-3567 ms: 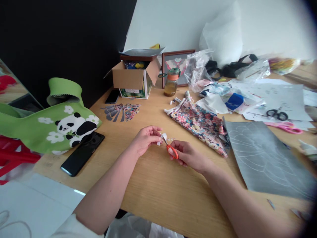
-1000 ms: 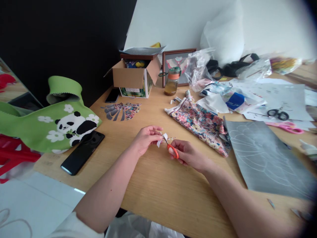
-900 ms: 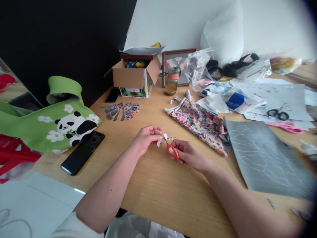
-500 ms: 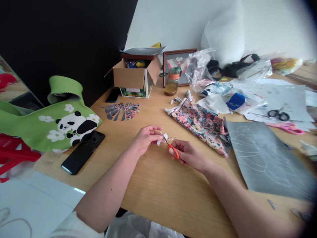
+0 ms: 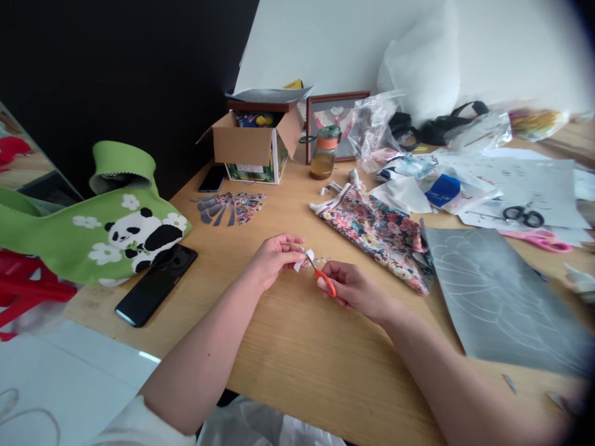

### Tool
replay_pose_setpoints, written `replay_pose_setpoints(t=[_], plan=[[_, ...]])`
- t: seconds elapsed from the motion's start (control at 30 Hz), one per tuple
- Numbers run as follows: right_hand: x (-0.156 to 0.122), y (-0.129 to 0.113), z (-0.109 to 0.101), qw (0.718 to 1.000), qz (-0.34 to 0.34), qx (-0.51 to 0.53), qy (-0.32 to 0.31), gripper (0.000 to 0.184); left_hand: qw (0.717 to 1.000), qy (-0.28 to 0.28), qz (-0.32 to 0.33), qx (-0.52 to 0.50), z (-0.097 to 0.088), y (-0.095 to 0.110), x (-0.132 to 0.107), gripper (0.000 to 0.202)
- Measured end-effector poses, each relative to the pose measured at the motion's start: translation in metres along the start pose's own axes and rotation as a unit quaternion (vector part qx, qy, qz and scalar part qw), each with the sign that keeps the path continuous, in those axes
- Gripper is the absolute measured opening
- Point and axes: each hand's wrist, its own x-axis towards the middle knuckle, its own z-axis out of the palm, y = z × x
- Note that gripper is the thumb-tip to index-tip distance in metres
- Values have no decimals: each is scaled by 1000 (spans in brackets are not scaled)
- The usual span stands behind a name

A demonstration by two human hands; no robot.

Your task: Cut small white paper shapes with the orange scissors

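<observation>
My right hand (image 5: 348, 285) grips a small pair of scissors with orange handles (image 5: 326, 283), its blades pointing up and left. Pinched in the fingers of my left hand (image 5: 279, 260) is a small whitish piece (image 5: 299, 265), paper or fabric, and the blades meet it at the fingertips. Tiny scraps (image 5: 323, 260) lie on the table just beyond the scissors. Right of my hands rests a folded floral fabric (image 5: 372, 229). Farther back on the left, cut grey and floral pieces (image 5: 232, 207) are laid out in a fan.
A black phone (image 5: 155, 286) and a green panda-pattern knit piece (image 5: 125, 229) are at left. Behind stand an open cardboard box (image 5: 246, 145) and a bottle (image 5: 324, 155). Grey sheet with drawn lines (image 5: 497, 291), pink scissors (image 5: 542, 239) and black scissors (image 5: 523, 215) lie at right.
Almost nothing differs. Both hands keep the same place, with the scissors still at the small whitish piece.
</observation>
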Motion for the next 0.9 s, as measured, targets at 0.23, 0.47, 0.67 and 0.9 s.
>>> replay_pose_setpoints(t=[0.23, 0.47, 0.67, 0.9], plan=[[0, -1, 0, 1000, 0, -5, 0, 52, 1000, 5, -1, -2, 1, 1, -1, 38], [-1, -2, 1, 1000, 8, 11, -9, 52, 1000, 0, 0, -1, 0, 0, -1, 38], [-1, 1, -1, 1000, 10, 16, -23, 49, 1000, -3, -9, 4, 1, 1, -1, 39], [-2, 1, -1, 999, 7, 13, -29, 49, 1000, -1, -16, 11, 3, 1, -2, 38]])
